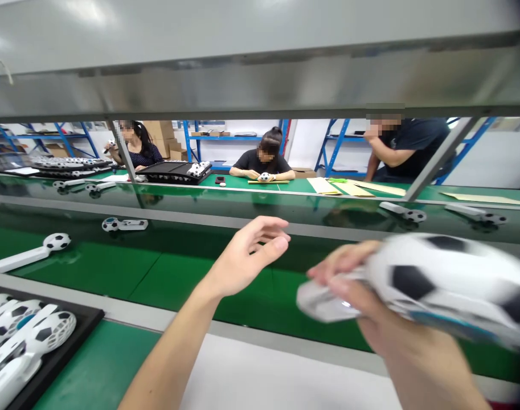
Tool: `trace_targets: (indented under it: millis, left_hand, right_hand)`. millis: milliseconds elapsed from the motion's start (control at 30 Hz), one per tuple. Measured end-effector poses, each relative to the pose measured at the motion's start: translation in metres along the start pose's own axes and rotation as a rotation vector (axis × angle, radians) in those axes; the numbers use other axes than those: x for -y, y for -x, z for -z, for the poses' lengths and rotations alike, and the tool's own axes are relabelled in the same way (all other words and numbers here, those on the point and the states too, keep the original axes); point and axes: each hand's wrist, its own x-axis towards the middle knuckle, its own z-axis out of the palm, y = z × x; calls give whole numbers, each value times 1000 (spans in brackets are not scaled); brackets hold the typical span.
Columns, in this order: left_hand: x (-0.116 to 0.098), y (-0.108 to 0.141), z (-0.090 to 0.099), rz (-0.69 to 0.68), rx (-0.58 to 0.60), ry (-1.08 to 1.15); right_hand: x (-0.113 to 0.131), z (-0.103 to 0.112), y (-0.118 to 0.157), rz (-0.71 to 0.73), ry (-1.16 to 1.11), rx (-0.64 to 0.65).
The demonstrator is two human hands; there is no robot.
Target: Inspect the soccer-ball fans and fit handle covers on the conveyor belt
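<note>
My right hand [362, 290] is closed round the white handle of a handheld fan [451, 285] whose head is patterned like a black-and-white soccer ball. The fan is blurred and close to the camera, its head towards the right edge and its handle end pointing left. My left hand [251, 253] hangs over the green conveyor belt, fingers loosely curled and apart, with nothing in it. Similar fans lie on the belt: one white fan [37, 253] at the left and another fan [125, 224] farther back.
A black tray [89, 324] with several fans stands at the lower left. White paper [285, 376] covers the bench before me. A metal shelf [260, 85] spans overhead on slanted posts. Across the belt sit three people, by another black tray [174, 171] and yellow sheets [353, 188].
</note>
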Motion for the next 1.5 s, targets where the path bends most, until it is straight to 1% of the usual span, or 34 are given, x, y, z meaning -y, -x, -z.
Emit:
trace_targets:
  millis: [33, 67, 100, 133, 167, 200, 267, 300, 367, 433, 500, 567, 633, 800, 900, 1067, 1300, 1500]
  left_hand:
    - [1, 1, -3, -18, 44, 60]
    - [1, 1, -5, -22, 86, 112]
    - [3, 2, -8, -4, 120, 144]
    - [4, 2, -10, 40, 138, 150]
    - [6, 2, -12, 101, 134, 141]
    - [9, 2, -14, 172, 114, 126]
    - [13, -1, -16, 288, 43, 114]
    - [15, -3, -17, 315, 2, 126]
    - [17, -7, -14, 303, -93, 196]
    - [16, -12, -8, 254, -200, 295]
    - [12, -14, 0, 199, -293, 375]
    - [8, -15, 6, 152, -367, 396]
    - [4, -14, 7, 110, -424, 394]
    - [0, -11, -1, 85, -530, 335]
    - [-2, -10, -3, 60, -558, 295]
    - [-3, -8, -2, 16, -575, 251]
    - [5, -12, -1, -4, -628, 200]
    - [7, -10, 1, -9, -623, 189]
  right_hand:
    - [-10, -11, -5, -138, -143, 97]
    - [-21, -21, -10, -308, -306, 173]
    - [-32, -30, -14, -464, -419, 228]
    - [-43, -37, -17, -587, -485, 272]
    - [-52, -41, -20, -670, -516, 294]
    - [-59, -44, -22, -719, -518, 306]
    - [-65, -43, -24, -755, -519, 321]
    - [-65, -41, -24, -763, -527, 324]
    - [-61, -37, -23, -765, -538, 323]
    - [-54, -36, -21, -710, -517, 302]
    - [-47, -38, -17, -625, -467, 305]
    - [-43, -41, -15, -559, -421, 354]
    - [-42, -44, -13, -533, -388, 429]
    - [-44, -42, -14, -512, -360, 564]
    - [-44, -41, -15, -512, -386, 624]
    - [-46, -40, -16, -497, -382, 655]
    - [-49, -42, -18, -491, -377, 641]
    - [-48, -46, -17, -457, -357, 626]
